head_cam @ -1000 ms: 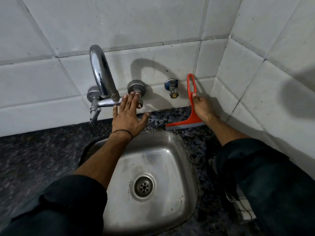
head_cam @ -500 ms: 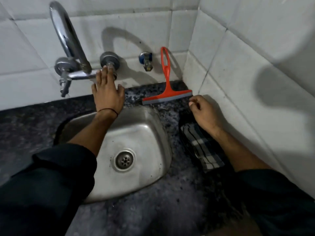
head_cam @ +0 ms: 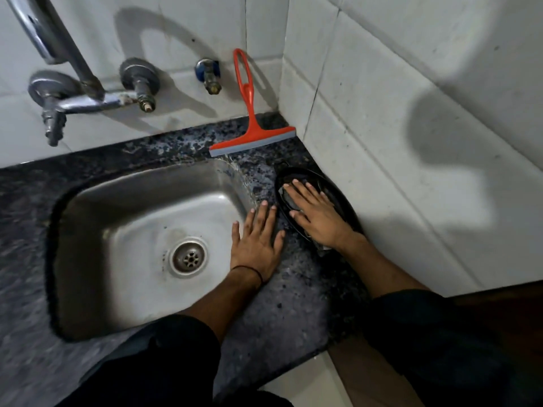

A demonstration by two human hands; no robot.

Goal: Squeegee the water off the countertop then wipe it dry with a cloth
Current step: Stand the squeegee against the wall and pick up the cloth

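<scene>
Far to the left of both hands, up on the tiled wall, the tap [head_cam: 67, 92] hangs over the steel sink [head_cam: 141, 239], whose basin lies directly left of the left hand [head_cam: 255, 242]. That hand lies flat and spread, all 5 fingers wide, palm down across the sink's right rim and the dark speckled countertop [head_cam: 282, 312]; it holds nothing. Just beside it, to its right, the right hand [head_cam: 316, 214] is also flat with fingers extended, pressing down on the cloth [head_cam: 289, 195], a dark checked piece bunched under the palm against the side wall. Whether the fingers pinch the cloth or only rest on it cannot be told.

Beyond both hands, in the back corner, the orange squeegee [head_cam: 249, 127] stands propped, handle against the wall and blade on the counter, touched by neither hand.

Judging by that, the squeegee step looks finished and the wiping is only starting: wet sheen and droplets show on the counter between the squeegee and the hands, so most of the drying is left.
</scene>
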